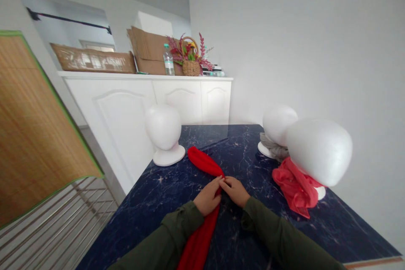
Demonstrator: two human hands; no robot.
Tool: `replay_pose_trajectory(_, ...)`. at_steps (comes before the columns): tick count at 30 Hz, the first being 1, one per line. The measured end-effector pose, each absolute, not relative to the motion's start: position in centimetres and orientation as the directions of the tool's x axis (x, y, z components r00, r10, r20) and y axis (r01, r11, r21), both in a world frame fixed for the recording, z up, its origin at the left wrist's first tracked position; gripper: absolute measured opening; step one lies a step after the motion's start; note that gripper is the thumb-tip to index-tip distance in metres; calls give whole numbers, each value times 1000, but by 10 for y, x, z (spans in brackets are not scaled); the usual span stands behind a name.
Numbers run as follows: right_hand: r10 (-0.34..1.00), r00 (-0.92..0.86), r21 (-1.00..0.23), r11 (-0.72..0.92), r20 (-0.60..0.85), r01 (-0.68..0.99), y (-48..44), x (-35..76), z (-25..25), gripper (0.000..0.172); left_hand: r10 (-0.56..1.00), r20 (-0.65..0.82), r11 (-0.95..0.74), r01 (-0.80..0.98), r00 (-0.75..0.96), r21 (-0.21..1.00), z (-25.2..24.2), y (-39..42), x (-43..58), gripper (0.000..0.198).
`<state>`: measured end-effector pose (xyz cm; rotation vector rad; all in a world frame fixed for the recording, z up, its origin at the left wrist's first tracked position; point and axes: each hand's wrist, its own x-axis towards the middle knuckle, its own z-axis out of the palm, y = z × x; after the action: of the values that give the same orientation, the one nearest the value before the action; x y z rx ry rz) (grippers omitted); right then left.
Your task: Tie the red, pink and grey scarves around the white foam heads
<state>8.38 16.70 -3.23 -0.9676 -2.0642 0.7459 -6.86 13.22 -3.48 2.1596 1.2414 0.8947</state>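
Observation:
A long red scarf (202, 236) stretches across the dark blue marbled table (243, 147), away from me. Both hands pinch it partway along, where it narrows, and its far end bends off to the left. My left hand (208, 197) is closed over the scarf from the left side. From the right, my right hand (234, 191) grips the same narrow spot, its fingertips meeting those of the left. Just beyond the scarf's far end, a white foam head (163, 128) stands upright on its round base.
Two more foam heads (319, 149) stand at the right, with a coral-red scarf (295, 185) and a grey scarf (274, 148) around their necks. A metal rack (72, 215) with a bamboo mat (38, 126) is at left. Behind, a white cabinet (123, 114) bears boxes, a bottle and a flower basket.

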Motion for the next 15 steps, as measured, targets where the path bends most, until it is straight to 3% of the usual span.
replay_pose_trajectory(3,869,-381,-827,450,317,337,167,84,-33,25,945,260,-309,285,197,908,-31,134,-64,59)
replay_pose_trajectory(6,935,-295,-957,249,198,147,170,85,-35,23,971,212,-215,17,108,976,-29,134,-51,57)
replay_pose_trajectory(10,967,-255,-993,-51,-23,-106,176,88,-35,20,964,234,-244,69,127,967,-29,130,-39,44)
replay_pose_trajectory(15,963,-242,-970,-165,-120,-176,181,93,-31,14,973,144,-169,129,181,977,-34,136,-47,33)
